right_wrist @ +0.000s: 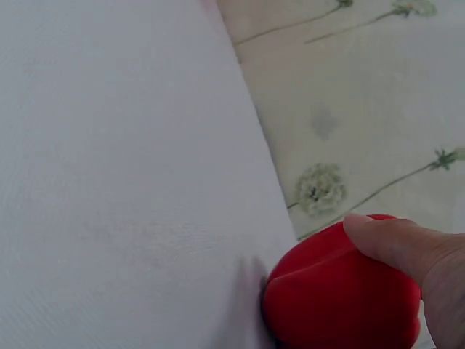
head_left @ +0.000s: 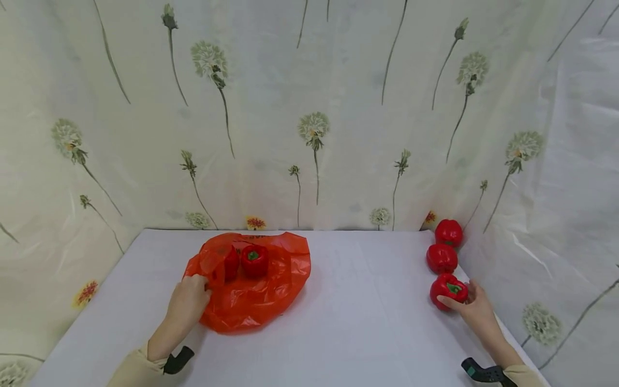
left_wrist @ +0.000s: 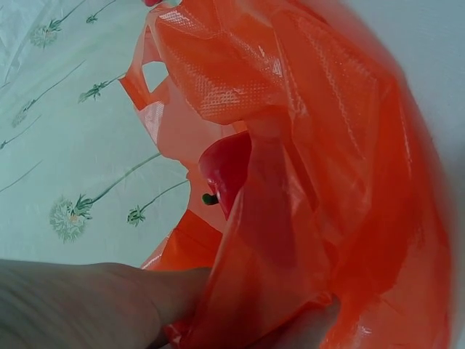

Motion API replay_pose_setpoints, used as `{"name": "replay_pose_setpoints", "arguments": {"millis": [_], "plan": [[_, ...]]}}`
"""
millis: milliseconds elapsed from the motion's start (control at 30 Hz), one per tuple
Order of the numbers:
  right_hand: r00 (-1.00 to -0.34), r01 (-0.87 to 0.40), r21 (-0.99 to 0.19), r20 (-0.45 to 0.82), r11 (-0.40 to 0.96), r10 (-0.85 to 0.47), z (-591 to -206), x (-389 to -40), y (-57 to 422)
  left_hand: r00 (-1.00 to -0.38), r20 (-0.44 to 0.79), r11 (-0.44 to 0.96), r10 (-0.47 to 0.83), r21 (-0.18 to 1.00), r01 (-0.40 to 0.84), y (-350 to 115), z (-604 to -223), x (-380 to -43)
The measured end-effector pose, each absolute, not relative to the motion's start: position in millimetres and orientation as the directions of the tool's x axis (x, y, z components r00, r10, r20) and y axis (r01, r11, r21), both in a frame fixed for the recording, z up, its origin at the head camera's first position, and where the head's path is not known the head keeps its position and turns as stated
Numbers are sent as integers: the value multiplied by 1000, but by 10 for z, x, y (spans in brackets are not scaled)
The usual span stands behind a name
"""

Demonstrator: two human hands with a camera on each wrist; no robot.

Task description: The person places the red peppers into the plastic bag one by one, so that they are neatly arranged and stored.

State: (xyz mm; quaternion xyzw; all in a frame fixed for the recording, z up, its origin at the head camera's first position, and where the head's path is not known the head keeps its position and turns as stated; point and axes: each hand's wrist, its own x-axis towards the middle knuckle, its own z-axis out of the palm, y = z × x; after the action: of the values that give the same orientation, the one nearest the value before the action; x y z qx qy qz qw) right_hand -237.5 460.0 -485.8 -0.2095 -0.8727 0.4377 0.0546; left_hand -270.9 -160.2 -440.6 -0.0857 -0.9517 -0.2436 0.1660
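An orange-red plastic bag (head_left: pixel 285 285) lies spread on the left part of the table, its mouth open. Inside it sit two red bell peppers, one in plain sight (head_left: pixel 254 260) and the other (head_left: pixel 231 264) partly behind the film. My left hand (head_left: pixel 189 298) pinches the bag's near-left edge; in the left wrist view the film runs between thumb and fingers. At the table's right edge my right hand (head_left: pixel 476 312) grips a red bell pepper (right_wrist: pixel 341 291), thumb on its near side and fingers at its far right. Its green stem (head_left: pixel 453 288) faces up.
Two more red bell peppers, a middle one (head_left: pixel 442 258) and a far one (head_left: pixel 448 233), stand in a row beyond the gripped pepper along the right edge. The white table (head_left: pixel 358 322) meets a dandelion-print curtain (head_left: pixel 271 107) at the back and sides.
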Motion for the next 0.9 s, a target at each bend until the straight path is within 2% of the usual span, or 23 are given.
{"name": "replay_pose_setpoints", "arguments": {"millis": [367,900], "plan": [[-869,364,-787,-95,498,486,-4976,-2436,4516,-934,350,863,70,448,233,-1602,-4405,-2718],[-858,370,-795,-93,481,505,-5020,-2458,4463,-939,337,854,70,467,231,-1595,-4401,-2708]]}}
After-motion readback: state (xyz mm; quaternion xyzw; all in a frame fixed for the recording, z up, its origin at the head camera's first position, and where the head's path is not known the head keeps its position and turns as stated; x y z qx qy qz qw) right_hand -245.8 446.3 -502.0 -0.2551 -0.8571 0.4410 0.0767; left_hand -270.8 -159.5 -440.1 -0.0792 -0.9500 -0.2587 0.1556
